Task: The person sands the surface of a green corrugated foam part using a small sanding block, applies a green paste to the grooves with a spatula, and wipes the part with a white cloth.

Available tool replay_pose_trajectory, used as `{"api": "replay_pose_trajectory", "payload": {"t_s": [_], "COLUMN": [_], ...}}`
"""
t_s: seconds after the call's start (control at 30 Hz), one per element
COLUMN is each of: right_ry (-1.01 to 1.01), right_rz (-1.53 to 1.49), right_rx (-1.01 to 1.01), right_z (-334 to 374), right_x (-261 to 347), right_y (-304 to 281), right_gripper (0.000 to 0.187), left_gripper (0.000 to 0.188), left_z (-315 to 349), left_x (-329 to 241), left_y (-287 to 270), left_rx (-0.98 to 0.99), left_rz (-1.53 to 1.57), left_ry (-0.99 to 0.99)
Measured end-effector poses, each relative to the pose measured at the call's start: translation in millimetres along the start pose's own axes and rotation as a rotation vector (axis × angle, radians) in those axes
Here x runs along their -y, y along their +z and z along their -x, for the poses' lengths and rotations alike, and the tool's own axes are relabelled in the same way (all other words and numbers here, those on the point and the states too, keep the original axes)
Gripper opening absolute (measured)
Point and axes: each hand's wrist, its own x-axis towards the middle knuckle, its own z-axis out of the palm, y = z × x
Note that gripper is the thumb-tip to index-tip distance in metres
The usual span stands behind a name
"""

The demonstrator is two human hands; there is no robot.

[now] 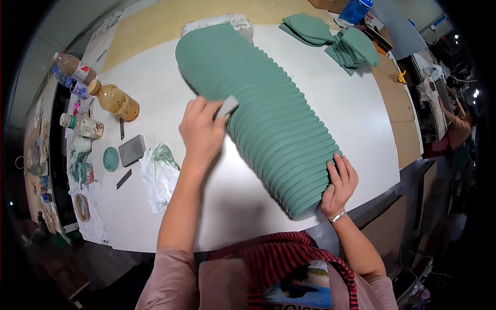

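Note:
A long row of thin green rounded plates, standing on edge one against another, runs diagonally over the white tabletop. Pinched between the thumb and fingers of my left hand is a small grey flat block, its edge at the left side of the row. My right hand grips the near right end, fingers curved along the side and thumb against the last plates. Behind the far end of the row sits a pale, whitish block. Any contact between the grey block and the plates is hard to make out.
Several loose green plates lie at the back right. On the left are bottles, including one with amber liquid, a dark grey block, a round green lid and a stained white cloth. A person stands at far right.

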Motion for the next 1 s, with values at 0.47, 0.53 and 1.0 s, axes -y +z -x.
{"api": "replay_pose_trajectory", "payload": {"t_s": [0.47, 0.53, 1.0], "right_ry": [-0.011, -0.003, -0.004], "right_rz": [-0.045, -0.033, -0.013], "right_rx": [-0.048, -0.053, -0.03], "right_z": [-1.2, -0.2, 1.8], "right_x": [1.5, -2.5, -4.1], "right_y": [3.7, 2.6, 1.5], "right_gripper": [0.048, 0.048, 0.048], "left_gripper": [0.026, 0.026, 0.027], "left_z": [-32.5, -33.8, 41.4], "left_x": [-14.2, -15.9, 2.4], "left_y": [4.3, 8.9, -4.0], "left_rx": [-0.031, -0.031, 0.107], "left_rz": [-0.045, -0.014, 0.181], "left_ry": [0.168, 0.211, 0.003]}}
